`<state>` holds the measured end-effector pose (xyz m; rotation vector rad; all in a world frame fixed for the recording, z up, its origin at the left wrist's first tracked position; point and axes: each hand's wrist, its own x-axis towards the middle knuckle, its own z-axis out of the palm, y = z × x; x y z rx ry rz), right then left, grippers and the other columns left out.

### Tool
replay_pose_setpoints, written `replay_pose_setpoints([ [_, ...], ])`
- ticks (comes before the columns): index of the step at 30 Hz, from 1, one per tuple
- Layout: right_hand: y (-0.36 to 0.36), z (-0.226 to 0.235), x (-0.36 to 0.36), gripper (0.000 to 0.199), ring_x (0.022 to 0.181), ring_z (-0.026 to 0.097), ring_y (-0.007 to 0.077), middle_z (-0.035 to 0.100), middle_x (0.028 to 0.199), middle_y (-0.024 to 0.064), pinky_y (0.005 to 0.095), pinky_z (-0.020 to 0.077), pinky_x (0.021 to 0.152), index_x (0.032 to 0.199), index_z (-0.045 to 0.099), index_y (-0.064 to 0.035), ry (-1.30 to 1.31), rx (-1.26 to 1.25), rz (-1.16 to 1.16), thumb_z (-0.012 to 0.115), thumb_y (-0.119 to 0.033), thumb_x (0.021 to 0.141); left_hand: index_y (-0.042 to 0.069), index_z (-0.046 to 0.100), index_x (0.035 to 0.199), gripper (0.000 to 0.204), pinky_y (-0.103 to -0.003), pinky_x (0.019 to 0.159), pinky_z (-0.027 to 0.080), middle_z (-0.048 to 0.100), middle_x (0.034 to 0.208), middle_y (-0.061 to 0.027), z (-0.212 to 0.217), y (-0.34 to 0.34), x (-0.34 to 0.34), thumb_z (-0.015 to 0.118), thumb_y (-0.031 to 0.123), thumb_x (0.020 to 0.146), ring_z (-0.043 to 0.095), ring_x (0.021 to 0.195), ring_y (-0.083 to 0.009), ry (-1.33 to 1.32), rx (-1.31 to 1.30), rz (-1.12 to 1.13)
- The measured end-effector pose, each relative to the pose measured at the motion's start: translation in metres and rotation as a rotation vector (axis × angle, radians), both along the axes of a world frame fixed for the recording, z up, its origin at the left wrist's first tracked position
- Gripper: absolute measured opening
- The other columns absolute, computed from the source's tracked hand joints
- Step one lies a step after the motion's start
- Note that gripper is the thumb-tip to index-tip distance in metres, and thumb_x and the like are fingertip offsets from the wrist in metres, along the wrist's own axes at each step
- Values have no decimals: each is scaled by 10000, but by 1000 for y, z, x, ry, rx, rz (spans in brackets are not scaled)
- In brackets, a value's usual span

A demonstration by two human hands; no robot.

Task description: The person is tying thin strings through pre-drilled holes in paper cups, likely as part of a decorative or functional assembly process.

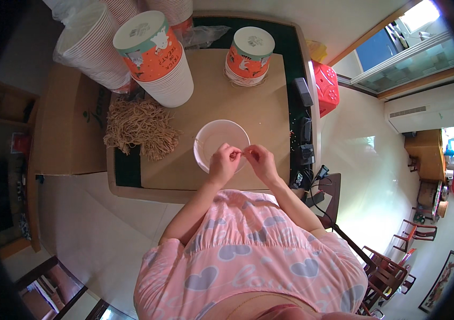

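Both hands, left (223, 162) and right (259, 160), grip pinching something tiny, indistinct, over white cup (210, 140)

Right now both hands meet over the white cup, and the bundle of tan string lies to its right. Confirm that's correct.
Not quite. The bundle of tan string lies to the left of the white cup, not its right, as the head view shows. The rest holds: the left hand and right hand meet over the cup.
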<state>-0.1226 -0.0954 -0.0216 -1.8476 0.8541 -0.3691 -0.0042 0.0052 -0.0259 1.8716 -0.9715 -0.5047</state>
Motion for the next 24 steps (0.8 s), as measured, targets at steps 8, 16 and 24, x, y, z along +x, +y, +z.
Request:
replay_pose_setpoints([
  [8, 10, 15, 1, 137, 648, 581, 173, 604, 765, 97, 286, 467, 587, 910, 598, -45, -40, -122, 63, 661, -82, 793, -15, 658, 822, 68, -255, 627, 500, 629, 799, -78, -18, 2, 3, 677, 41, 789, 627, 702, -130, 274, -54, 29],
  [16, 8, 0, 0, 102, 586, 490, 108, 531, 635, 47, 246, 422, 552, 887, 591, -22, 35, -6, -61, 648, -57, 810, -6, 660, 817, 52, -223, 616, 477, 622, 767, -42, -14, 3, 6, 672, 39, 793, 600, 689, -90, 283, -31, -2],
  [24, 7, 17, 2, 110, 602, 542, 195, 551, 710, 90, 313, 446, 550, 875, 600, -55, -2, -126, 25, 654, -105, 793, -1, 657, 820, 39, -222, 606, 475, 633, 778, -33, -20, 2, 5, 666, 32, 800, 590, 680, -75, 361, -52, 1],
])
